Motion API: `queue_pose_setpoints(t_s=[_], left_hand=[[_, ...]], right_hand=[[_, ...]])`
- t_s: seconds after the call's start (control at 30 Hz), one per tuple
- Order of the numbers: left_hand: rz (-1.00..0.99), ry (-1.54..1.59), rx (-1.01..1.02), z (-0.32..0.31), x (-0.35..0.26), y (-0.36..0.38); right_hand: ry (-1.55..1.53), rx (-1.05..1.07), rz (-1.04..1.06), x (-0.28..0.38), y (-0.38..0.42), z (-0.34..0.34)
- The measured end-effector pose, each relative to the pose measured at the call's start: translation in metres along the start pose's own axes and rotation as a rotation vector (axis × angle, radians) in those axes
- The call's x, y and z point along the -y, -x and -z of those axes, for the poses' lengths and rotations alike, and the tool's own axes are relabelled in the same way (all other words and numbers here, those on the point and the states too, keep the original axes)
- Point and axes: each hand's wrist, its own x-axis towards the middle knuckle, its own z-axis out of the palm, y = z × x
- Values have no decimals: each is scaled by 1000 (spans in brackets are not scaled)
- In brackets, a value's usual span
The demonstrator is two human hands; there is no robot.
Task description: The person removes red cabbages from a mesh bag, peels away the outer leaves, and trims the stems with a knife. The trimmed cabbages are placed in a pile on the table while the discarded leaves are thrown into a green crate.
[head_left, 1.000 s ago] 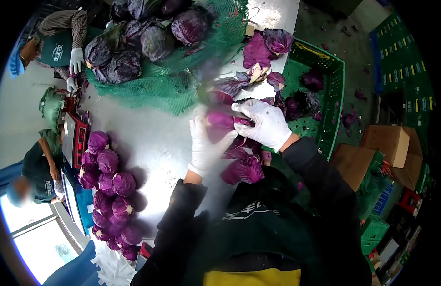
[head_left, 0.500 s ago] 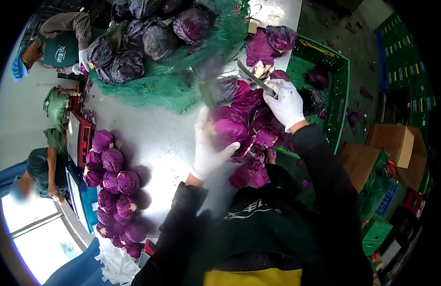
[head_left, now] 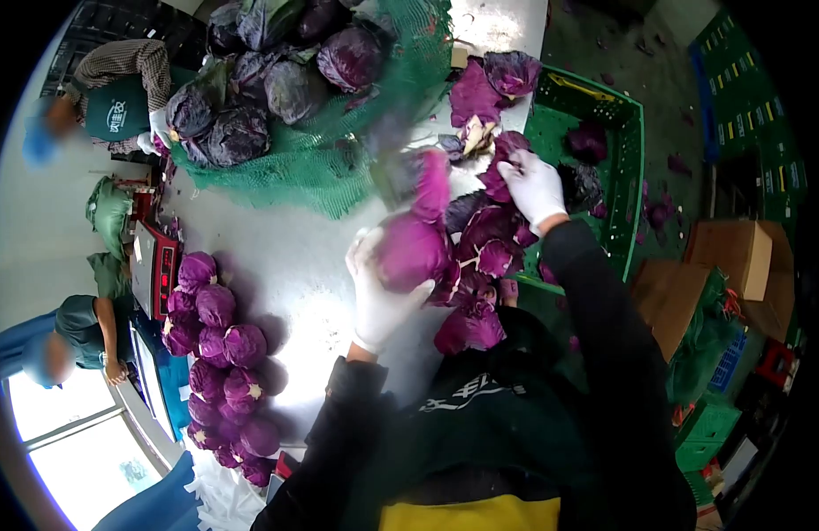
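A peeled red cabbage head [head_left: 411, 254] rests in my gloved left hand [head_left: 378, 288], with the fingers and thumb curved around its near side. A bright purple leaf [head_left: 433, 184] stands up from its far side, blurred. My gloved right hand [head_left: 535, 188] is closed at the edge of a dark purple cabbage leaf [head_left: 498, 168], which it appears to pinch. The knife does not show now; my hand may hide it. Loose outer leaves [head_left: 491, 234] lie heaped between my hands, and another cut leaf pile [head_left: 476, 93] lies beyond.
Untrimmed cabbages [head_left: 294, 88] sit on green netting [head_left: 285, 181] at the far left. Trimmed heads [head_left: 216, 305] line the table's left side by a red scale [head_left: 157, 265]. A green crate [head_left: 629, 177] with leaves stands at right. Two people work along the left.
The cabbage in my left hand has turned and shows more of its smooth round side. My right hand has shifted slightly, and the knife seen in it earlier is out of sight.
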Motion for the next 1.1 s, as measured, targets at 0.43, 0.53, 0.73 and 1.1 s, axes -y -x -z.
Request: queue_pose_setpoints(t_s=[0.43, 0.53, 0.73, 1.1], left_hand=[[62, 140, 119, 14, -1, -16], [146, 533, 175, 9, 7, -22], [138, 761, 60, -53, -4, -24], [-255, 135, 327, -23, 2, -56]], right_hand=[[-313, 414, 79, 48, 105, -11], [-190, 232, 213, 15, 68, -13], [305, 67, 166, 10, 10, 58], [-754, 357, -178, 26, 54, 22]])
